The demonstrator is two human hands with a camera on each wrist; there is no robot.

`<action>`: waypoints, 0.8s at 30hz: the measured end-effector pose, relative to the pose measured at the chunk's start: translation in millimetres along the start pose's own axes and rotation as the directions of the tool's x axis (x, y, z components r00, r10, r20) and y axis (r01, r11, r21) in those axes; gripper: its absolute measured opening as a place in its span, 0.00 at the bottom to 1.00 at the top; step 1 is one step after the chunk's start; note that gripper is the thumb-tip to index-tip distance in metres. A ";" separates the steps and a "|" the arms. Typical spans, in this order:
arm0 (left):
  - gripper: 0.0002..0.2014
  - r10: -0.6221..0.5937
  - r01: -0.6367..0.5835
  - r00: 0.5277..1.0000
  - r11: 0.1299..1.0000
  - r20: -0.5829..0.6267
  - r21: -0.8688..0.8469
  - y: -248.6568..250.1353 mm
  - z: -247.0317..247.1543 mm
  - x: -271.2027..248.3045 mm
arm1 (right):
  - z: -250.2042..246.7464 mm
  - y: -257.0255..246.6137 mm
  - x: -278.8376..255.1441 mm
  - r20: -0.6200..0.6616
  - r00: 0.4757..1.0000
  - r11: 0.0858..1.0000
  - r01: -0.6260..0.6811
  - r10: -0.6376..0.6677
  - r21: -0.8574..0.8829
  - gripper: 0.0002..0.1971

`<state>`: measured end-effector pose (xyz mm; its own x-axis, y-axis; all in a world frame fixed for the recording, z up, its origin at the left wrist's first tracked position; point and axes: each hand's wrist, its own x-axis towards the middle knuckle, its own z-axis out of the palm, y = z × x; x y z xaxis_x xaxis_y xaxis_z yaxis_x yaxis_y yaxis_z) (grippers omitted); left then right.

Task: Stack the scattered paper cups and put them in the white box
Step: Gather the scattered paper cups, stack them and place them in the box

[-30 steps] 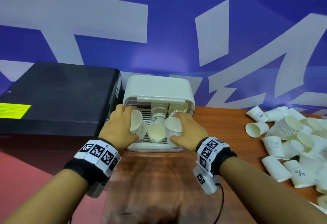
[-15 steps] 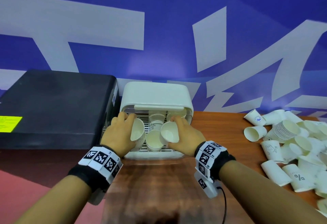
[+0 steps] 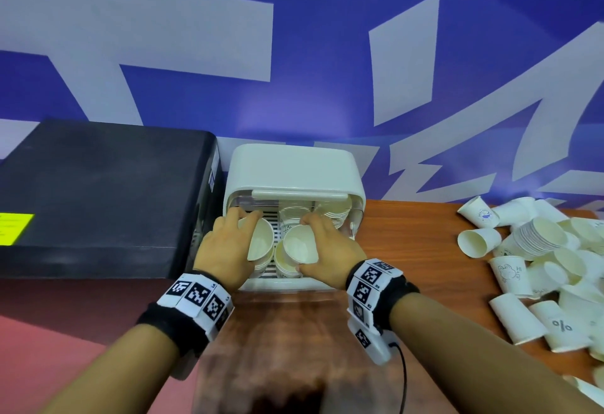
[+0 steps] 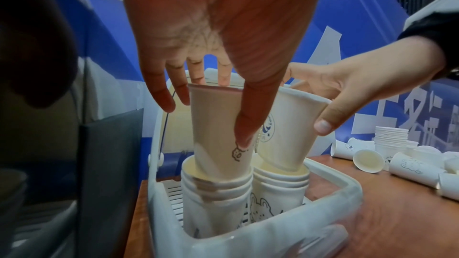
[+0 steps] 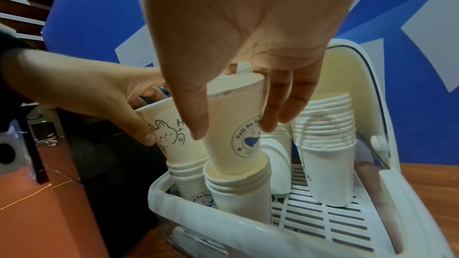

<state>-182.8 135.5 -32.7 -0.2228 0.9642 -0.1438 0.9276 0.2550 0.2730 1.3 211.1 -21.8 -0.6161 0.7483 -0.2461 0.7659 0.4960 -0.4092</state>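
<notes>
The white box (image 3: 294,168) stands open at the back of the table, with stacks of paper cups upright on its slatted tray. My left hand (image 3: 243,233) grips a bunny-print cup (image 4: 218,125), whose base sits tilted in the mouth of the front-left stack (image 4: 213,193). My right hand (image 3: 322,243) grips a whale-logo cup (image 5: 231,154), with its base in the mouth of the neighbouring stack (image 5: 238,189). A taller stack (image 5: 325,144) stands at the box's back right. Both hands are side by side over the tray.
A black case (image 3: 98,191) stands hard against the box's left side. Many loose paper cups (image 3: 523,282) and a lying stack (image 3: 536,237) cover the right of the wooden table (image 3: 408,250). A blue and white wall is close behind.
Both hands have lowered their cups deeper into the box, onto the tops of the two front stacks. The head view has tilted slightly.
</notes>
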 end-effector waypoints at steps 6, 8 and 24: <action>0.40 -0.041 0.041 0.999 0.999 0.029 0.011 -0.1 8.5 5.7 | 9.2 -1.9 8.5 0.038 0.999 1.000 -0.011 0.011 -0.007 0.37; 0.40 -0.057 0.056 0.997 0.998 0.046 0.024 -0.5 11.1 6.5 | 12.1 -2.0 10.5 0.048 0.998 0.999 -0.027 0.029 -0.034 0.37; 0.40 -0.026 0.036 0.993 0.995 0.114 -0.091 15.5 -5.2 3.1 | 5.6 21.9 0.9 0.126 0.988 0.992 -0.074 0.087 -0.104 0.40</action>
<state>-170.7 142.8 -24.0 -0.2110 0.9429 -0.2579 0.8877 0.2953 0.3533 16.5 220.2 -35.9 -0.5656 0.7267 -0.3899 0.8242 0.4824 -0.2965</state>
